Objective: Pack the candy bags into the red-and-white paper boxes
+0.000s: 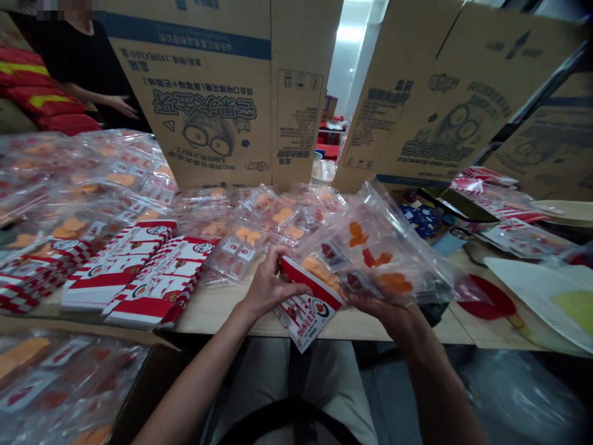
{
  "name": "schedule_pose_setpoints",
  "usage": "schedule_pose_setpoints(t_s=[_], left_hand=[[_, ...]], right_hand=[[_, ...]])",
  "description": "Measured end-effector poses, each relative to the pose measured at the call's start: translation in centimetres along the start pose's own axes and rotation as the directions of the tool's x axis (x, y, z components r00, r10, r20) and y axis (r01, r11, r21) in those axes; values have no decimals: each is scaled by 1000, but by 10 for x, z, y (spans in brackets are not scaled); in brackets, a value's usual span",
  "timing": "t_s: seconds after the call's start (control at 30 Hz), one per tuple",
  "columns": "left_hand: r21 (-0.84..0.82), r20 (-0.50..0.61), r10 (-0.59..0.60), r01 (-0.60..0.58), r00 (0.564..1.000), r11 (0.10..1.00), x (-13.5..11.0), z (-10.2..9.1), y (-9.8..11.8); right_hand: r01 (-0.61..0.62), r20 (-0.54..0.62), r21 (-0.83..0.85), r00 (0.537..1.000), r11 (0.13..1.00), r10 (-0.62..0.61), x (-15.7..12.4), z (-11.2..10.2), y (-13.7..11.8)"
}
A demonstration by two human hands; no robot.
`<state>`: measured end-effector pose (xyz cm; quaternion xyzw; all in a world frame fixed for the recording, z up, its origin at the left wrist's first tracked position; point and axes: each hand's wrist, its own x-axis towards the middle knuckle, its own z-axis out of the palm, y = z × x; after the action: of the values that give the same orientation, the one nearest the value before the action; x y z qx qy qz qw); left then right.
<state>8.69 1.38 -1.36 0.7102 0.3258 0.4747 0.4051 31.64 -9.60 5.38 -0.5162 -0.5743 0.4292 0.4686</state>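
Note:
Above the front edge of the table, my left hand (273, 285) is closed on a red and white printed card (308, 315), its thumb lying across the printed face. The card meets the near left end of a clear plastic pack (365, 244) with orange and red gummy-like pieces and small printed sachets inside. My right hand (386, 312) grips that pack from below along its near edge, its fingers partly hidden under the plastic. The pack is tilted, its far end raised. Left of my hands lie stacks of similar folded cards (162, 281).
Many filled clear packs (115, 170) cover the left and back of the table. Tall cardboard boxes (208, 93) stand behind. An open box (134, 395) of packs is at lower left. Right are a red round object (486, 296) and a white tray (532, 296). Another person's hand (121, 105) shows at upper left.

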Motion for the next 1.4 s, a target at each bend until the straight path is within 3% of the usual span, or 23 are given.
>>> schedule_pose_setpoints(t_s=[0.13,0.27,0.37,0.47,0.57,0.7,0.8,0.9,0.97,1.03,1.13,1.23,1.4], left_hand=[[15,48,95,-96,994,995,2,-5,4],[-48,103,162,-158,981,986,9,-10,9],[-123,151,132,-114,980,986,11,-16,8],[-53,222,82,-72,972,996,12,-23,8],[80,315,109,-140,943,987,15,-29,13],[65,431,88,-128,898,990,17,-28,19],[-151,338,50,2,940,988,12,-22,15],[-368,198,18,57,980,928,9,-14,7],[-417,127,-6,59,992,907,11,-9,3],[-435,94,-23,61,995,899,16,-4,-1],[-442,100,-38,79,994,893,21,3,-5],[-436,81,-47,78,996,897,17,7,-8],[-322,-52,4,-21,999,946,7,6,-11]], right_hand=[[-35,90,59,996,998,30,-1,1,-13],[-12,111,-31,994,999,15,2,-3,-20],[-43,102,-95,993,995,52,3,-8,-17],[-51,105,-106,993,993,62,6,-12,-14],[-10,178,-151,983,989,38,15,-12,-18],[78,266,-184,964,980,-26,30,-9,-18],[84,361,-209,933,974,-3,39,-9,-7],[192,405,-283,912,940,-64,45,-14,3],[263,305,-241,934,934,-184,49,-19,1],[305,114,-169,951,937,-288,52,-22,-8],[374,-89,-257,909,891,-408,56,-22,-28],[450,27,-408,876,795,-482,58,-18,-36],[523,355,-482,850,703,-389,59,-8,-10]])
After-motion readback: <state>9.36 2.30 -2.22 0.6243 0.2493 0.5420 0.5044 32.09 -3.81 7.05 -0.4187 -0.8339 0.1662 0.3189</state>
